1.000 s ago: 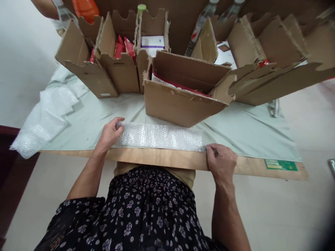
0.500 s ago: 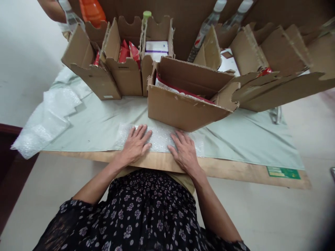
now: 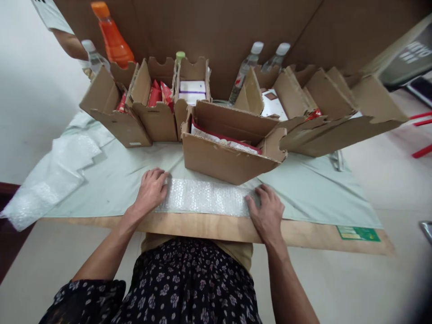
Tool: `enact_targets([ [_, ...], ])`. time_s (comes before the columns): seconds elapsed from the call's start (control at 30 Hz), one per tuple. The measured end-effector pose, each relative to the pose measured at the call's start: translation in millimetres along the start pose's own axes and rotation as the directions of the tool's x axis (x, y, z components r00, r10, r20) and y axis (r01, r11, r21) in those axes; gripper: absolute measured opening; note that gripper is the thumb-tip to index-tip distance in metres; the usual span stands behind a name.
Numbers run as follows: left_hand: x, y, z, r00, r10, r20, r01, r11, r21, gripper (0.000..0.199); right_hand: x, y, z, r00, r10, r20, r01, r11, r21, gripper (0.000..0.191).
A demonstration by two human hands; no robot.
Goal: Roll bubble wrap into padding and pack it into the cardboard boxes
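A narrow strip of bubble wrap lies flat along the front of a cloth-covered table. At the strip's left end rests my left hand, palm down, its fingers slightly bent and lying close to the surface. My right hand is at the opposite end, palm down, thumb and fingers apart, the thumb touching the wrap's edge. Just behind the strip stands an open cardboard box holding a flat packet with a dark red edge.
More open cardboard boxes stand behind, holding red packets and white-and-purple packs. Bottles rise behind them before a tall cardboard panel. Loose bubble wrap hangs over the left edge. Another person's arm shows at upper left.
My hands have moved apart from the middle of the bubble wrap, left hand to its left end, right hand to its right end. The view has tilted upward.
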State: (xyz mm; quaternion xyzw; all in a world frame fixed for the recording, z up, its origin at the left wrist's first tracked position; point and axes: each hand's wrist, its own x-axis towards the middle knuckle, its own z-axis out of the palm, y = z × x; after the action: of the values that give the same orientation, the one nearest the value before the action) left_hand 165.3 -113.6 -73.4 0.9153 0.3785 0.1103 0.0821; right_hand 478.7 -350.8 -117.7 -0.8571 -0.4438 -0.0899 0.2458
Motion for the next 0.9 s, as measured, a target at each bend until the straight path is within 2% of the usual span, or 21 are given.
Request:
enact_targets([
  [0.07, 2.6, 2.5, -1.7, 1.000, 0.010, 0.014, -0.010, 0.999, 0.040, 0.041, -3.1, -6.4, 2.6, 0.999, -0.035, -0.011, 0.035, 0.998, 0.052, 0.028],
  [0.17, -1.5, 5.4, -3.8, 1.000, -0.010, 0.010, 0.010, 0.997, 0.071, 0.035, -14.8, -15.7, -3.4, 0.997, -0.050, -0.055, 0.058, 0.986, 0.158, 0.025],
  [0.3, -20.0, 0.9, -14.8, 0.999, -0.047, 0.011, 0.047, 0.999, -0.014, 0.030, -23.4, -37.4, -21.5, 0.991, -0.072, -0.116, 0.101, 0.959, 0.266, 0.018],
  [0.4, -43.5, -10.0, -32.1, 0.985, -0.162, 0.066, 0.171, 0.971, -0.168, 0.028, -12.0, -68.8, -32.5, 0.961, -0.215, -0.171, 0.260, 0.914, 0.312, 0.008],
  [0.47, -61.6, -17.6, -44.8, 0.957, -0.262, 0.127, 0.287, 0.921, -0.264, 0.032, 5.7, -97.1, -35.0, 0.931, -0.314, -0.188, 0.360, 0.876, 0.321, 0.010],
  [0.6, -93.5, -21.8, -60.0, 0.901, -0.389, 0.193, 0.431, 0.751, -0.500, 0.057, 58.2, -168.2, -25.9, 0.842, -0.520, -0.143, 0.536, 0.781, 0.321, 0.022],
  [0.73, -110.1, -9.1, -54.2, 0.840, -0.512, 0.179, 0.462, 0.502, -0.731, 0.064, 102.9, -235.0, -10.0, 0.741, -0.669, -0.056, 0.654, 0.701, 0.286, 0.031],
  [0.8, -113.9, -0.5, -47.2, 0.798, -0.571, 0.192, 0.460, 0.372, -0.806, 0.059, 107.6, -248.5, -5.1, 0.708, -0.702, -0.075, 0.687, 0.661, 0.302, 0.036],
  [0.9, -117.2, 10.2, -37.8, 0.732, -0.613, 0.297, 0.473, 0.143, -0.869, 0.044, 89.3, -231.2, -1.9, 0.695, -0.706, -0.139, 0.698, 0.615, 0.367, 0.042],
])
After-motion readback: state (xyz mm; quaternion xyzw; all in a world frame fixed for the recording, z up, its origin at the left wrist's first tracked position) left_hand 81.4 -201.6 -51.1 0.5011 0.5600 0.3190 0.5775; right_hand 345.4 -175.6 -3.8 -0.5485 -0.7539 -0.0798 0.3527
